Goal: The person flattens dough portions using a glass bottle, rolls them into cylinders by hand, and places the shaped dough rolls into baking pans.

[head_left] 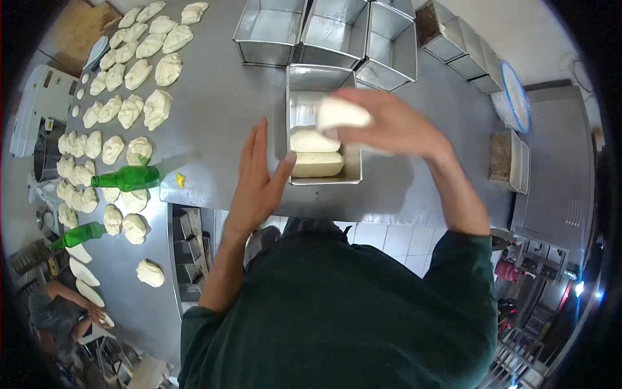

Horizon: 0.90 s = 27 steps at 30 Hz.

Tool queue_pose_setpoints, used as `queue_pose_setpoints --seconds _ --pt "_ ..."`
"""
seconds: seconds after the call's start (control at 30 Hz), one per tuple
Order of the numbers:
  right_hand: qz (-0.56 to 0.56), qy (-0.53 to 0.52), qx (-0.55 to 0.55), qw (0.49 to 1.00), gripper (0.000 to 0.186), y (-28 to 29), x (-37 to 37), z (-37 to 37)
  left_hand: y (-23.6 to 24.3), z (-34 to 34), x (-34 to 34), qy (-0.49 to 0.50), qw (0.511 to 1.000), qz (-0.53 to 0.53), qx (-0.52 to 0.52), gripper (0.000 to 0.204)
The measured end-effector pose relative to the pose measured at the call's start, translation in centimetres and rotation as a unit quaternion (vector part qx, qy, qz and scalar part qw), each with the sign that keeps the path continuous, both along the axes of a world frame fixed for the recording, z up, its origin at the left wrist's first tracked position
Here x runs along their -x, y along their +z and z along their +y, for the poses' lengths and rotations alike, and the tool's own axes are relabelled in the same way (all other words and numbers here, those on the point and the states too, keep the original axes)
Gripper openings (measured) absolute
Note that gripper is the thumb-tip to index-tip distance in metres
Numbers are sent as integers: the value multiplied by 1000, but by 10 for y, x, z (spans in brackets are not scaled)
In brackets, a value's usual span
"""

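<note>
A metal loaf pan (pixel 291 110) stands in front of me on the steel table. Two rolled pieces of dough (pixel 317 165) lie side by side in its near half. Above the pan, my right hand (pixel 382 123) is closed round another pale dough roll (pixel 342 113). My left hand (pixel 259 178) is at the pan's left side, fingers stretched and apart, its thumb by the rim. It holds nothing. The pan's far end shows bare metal.
More loaf pans (pixel 269 44) stand behind, with others (pixel 463 52) at the far right. Rows of dough lumps (pixel 157 109) cover the left of the table (pixel 214 117). Two green bottles (pixel 133 178) lie among them. At lower left, another person's hands (pixel 97 316) work beside flattened dough.
</note>
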State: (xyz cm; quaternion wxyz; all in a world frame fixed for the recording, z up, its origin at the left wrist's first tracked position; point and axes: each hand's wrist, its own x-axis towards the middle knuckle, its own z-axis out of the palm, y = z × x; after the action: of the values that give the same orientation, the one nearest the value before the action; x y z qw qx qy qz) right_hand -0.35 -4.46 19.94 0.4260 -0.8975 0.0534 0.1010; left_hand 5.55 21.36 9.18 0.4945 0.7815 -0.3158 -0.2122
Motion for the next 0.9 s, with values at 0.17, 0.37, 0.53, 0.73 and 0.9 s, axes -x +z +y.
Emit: queue_pose_setpoints --seconds 0.17,0.37,0.53,0.73,0.9 --pt "92 100 314 940 55 -61 -97 -19 -33 -26 -6 6 993 -12 -116 67" --pt "88 128 350 924 48 -194 -112 -13 -67 -33 5 2 998 59 -10 65" --pt "42 89 401 911 50 -182 -109 -3 -74 -36 7 11 994 111 -5 63" --pt "28 -92 542 835 52 -194 -93 44 -87 -38 11 25 992 118 39 61" --pt "73 -122 421 896 54 -194 -82 27 -85 -40 10 -10 985 134 109 60"
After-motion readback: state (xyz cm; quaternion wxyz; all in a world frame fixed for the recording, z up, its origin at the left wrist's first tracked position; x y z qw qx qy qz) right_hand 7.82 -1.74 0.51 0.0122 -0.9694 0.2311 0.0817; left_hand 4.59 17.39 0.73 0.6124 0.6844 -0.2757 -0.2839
